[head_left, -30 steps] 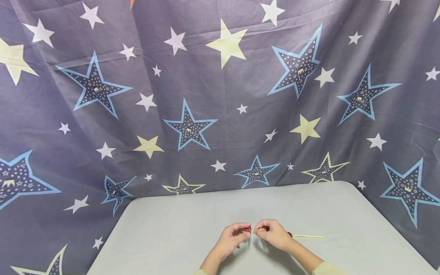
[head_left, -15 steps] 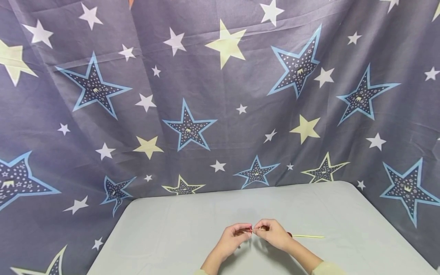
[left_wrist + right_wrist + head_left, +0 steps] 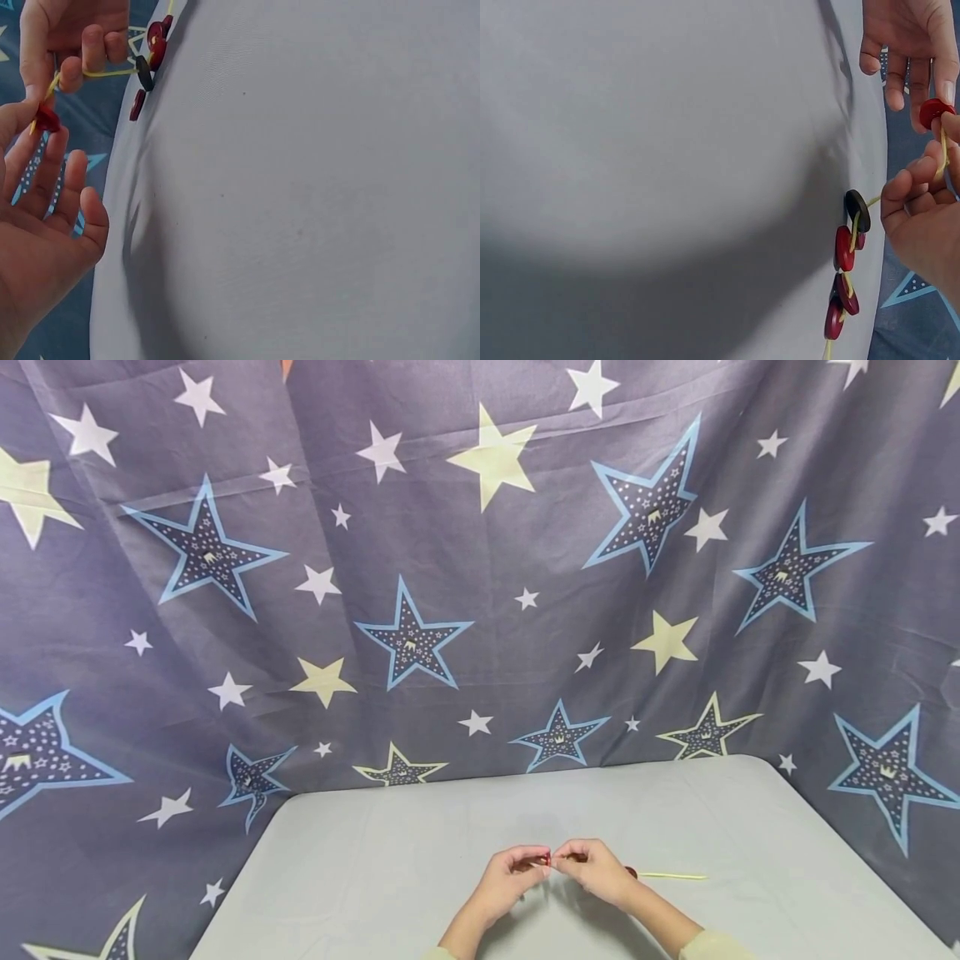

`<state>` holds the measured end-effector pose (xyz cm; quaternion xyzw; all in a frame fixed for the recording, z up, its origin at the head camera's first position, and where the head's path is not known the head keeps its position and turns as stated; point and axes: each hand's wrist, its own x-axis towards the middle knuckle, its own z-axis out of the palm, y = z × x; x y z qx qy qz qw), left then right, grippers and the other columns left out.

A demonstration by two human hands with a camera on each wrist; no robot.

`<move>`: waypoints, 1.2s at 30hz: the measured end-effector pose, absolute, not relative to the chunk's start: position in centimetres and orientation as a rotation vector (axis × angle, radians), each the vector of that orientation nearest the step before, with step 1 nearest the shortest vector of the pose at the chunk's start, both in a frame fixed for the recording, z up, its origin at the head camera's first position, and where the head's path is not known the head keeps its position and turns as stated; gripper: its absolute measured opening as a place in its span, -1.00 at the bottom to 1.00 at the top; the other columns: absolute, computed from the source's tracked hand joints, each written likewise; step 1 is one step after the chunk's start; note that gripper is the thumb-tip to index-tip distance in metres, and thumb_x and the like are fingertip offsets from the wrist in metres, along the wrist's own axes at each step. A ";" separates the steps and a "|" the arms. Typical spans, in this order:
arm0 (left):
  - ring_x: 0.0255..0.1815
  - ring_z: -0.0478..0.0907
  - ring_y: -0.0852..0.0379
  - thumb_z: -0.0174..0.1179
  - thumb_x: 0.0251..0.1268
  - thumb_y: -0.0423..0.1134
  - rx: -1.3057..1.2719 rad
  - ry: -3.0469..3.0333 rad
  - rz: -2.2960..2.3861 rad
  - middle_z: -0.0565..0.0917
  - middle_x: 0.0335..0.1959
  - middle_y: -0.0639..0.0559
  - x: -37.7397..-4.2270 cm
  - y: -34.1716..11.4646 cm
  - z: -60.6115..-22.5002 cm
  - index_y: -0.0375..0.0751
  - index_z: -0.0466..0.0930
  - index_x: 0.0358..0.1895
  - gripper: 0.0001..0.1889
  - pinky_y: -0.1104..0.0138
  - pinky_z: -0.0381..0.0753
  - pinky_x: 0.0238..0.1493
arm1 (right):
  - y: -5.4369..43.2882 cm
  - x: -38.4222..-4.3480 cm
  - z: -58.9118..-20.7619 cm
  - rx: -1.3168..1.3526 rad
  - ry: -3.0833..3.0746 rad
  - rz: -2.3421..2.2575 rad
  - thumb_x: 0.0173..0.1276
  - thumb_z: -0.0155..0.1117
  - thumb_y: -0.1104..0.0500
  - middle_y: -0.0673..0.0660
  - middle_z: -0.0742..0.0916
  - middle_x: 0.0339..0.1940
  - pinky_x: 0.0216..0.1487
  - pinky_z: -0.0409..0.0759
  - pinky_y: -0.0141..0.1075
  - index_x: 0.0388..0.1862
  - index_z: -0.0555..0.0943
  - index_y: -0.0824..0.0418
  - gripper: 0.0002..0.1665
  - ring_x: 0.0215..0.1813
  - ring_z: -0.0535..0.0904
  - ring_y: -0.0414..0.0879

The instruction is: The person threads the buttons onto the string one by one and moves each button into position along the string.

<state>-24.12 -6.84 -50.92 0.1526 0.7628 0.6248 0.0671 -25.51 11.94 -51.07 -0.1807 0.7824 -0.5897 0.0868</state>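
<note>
My left hand point(image 3: 508, 878) pinches a red button point(image 3: 47, 118) between thumb and fingers. A yellow cord point(image 3: 943, 144) runs up to this button, and a short end of it pokes out on the left hand's side. My right hand point(image 3: 597, 870) pinches the cord close beside the button, fingertips right at its face. From the right hand the cord leads down to a black button point(image 3: 857, 211), then a bright red button point(image 3: 844, 249) and several dark red ones point(image 3: 846, 294) strung along it. In the head view most of these are hidden behind the right hand.
The strung buttons lie near the edge of a table with a pale grey cover point(image 3: 390, 860). The cord's yellow tail point(image 3: 675, 876) stretches right across it. Behind hangs a dark curtain point(image 3: 487, 568) with a star print.
A bit of cord showed between the two hands a second ago; now the right fingertips are up against the red button. Otherwise both hands stay in place.
</note>
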 end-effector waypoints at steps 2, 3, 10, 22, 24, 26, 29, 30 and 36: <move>-0.28 0.49 0.29 0.21 0.16 -0.31 0.473 2.337 1.870 0.66 -0.12 -0.25 -24.1 -6.8 -50.8 -0.38 0.57 0.00 -0.66 0.50 0.42 -0.43 | 12.0 -25.4 -50.9 -0.510 2.285 -1.772 0.29 0.20 0.16 -0.10 0.45 -0.66 -0.64 0.24 -0.50 -0.22 0.61 0.44 -0.70 -0.66 0.25 -0.35; -0.27 0.49 0.28 0.21 0.16 -0.31 0.484 2.360 1.861 0.67 -0.13 -0.24 -24.0 -6.8 -50.7 -0.37 0.58 -0.01 -0.67 0.49 0.45 -0.39 | 12.0 -25.4 -50.8 -0.497 2.265 -1.778 0.30 0.18 0.16 -0.10 0.44 -0.67 -0.66 0.24 -0.50 -0.21 0.60 0.45 -0.68 -0.68 0.24 -0.34; -0.20 0.58 -0.05 0.24 0.13 -0.36 0.575 2.457 1.830 0.68 -0.13 -0.21 -24.0 -6.7 -50.5 -0.38 0.62 -0.09 -0.73 0.32 0.55 -0.15 | 12.1 -25.6 -51.0 -0.454 2.264 -1.770 0.32 0.17 0.14 -0.06 0.46 -0.66 -0.65 0.27 -0.48 -0.20 0.61 0.46 -0.65 -0.68 0.26 -0.31; -0.30 0.53 0.39 0.32 0.08 -0.19 0.455 2.557 1.865 0.73 -0.30 -0.05 -24.9 -6.8 -52.6 -0.16 0.69 -0.24 -0.81 0.46 0.43 -0.29 | 12.3 -25.5 -50.9 -0.409 2.229 -1.818 0.30 0.15 0.18 -0.06 0.48 -0.66 -0.64 0.26 -0.47 -0.18 0.60 0.49 -0.66 -0.70 0.25 -0.32; -0.32 0.52 0.40 0.32 0.08 -0.20 0.435 2.573 1.858 0.74 -0.31 -0.05 -24.8 -6.7 -52.6 -0.16 0.70 -0.27 -0.84 0.47 0.42 -0.30 | 12.3 -25.6 -51.1 -0.408 2.231 -1.812 0.31 0.14 0.19 -0.06 0.48 -0.66 -0.64 0.27 -0.47 -0.19 0.59 0.50 -0.67 -0.70 0.25 -0.32; -0.33 0.52 0.39 0.31 0.10 -0.23 0.419 2.581 1.858 0.74 -0.32 -0.07 -24.7 -6.5 -52.4 -0.17 0.70 -0.28 -0.86 0.47 0.43 -0.30 | 12.4 -25.7 -51.2 -0.410 2.231 -1.810 0.32 0.12 0.20 -0.06 0.48 -0.66 -0.63 0.27 -0.46 -0.19 0.59 0.51 -0.67 -0.70 0.25 -0.32; -0.34 0.52 0.33 0.28 0.12 -0.29 0.405 2.591 1.858 0.73 -0.33 -0.13 -24.2 -6.3 -51.7 -0.24 0.69 -0.30 -0.88 0.44 0.45 -0.28 | 12.3 -25.7 -51.4 -0.414 2.229 -1.812 0.32 0.13 0.20 -0.05 0.48 -0.66 -0.63 0.28 -0.46 -0.19 0.59 0.52 -0.66 -0.70 0.26 -0.32; -0.34 0.53 0.31 0.27 0.13 -0.31 0.405 2.592 1.860 0.73 -0.34 -0.15 -23.9 -6.2 -51.3 -0.27 0.68 -0.30 -0.89 0.43 0.46 -0.27 | 12.3 -25.7 -51.4 -0.415 2.225 -1.815 0.32 0.13 0.20 -0.05 0.48 -0.66 -0.63 0.28 -0.46 -0.20 0.59 0.52 -0.66 -0.69 0.26 -0.32; -0.36 0.53 0.26 0.24 0.14 -0.36 0.419 2.611 1.849 0.71 -0.36 -0.19 -22.5 -6.1 -49.1 -0.34 0.65 -0.33 -0.90 0.38 0.47 -0.21 | 12.3 -25.4 -51.2 -0.422 2.229 -1.816 0.30 0.17 0.15 -0.07 0.50 -0.65 -0.63 0.29 -0.49 -0.20 0.61 0.48 -0.64 -0.67 0.29 -0.33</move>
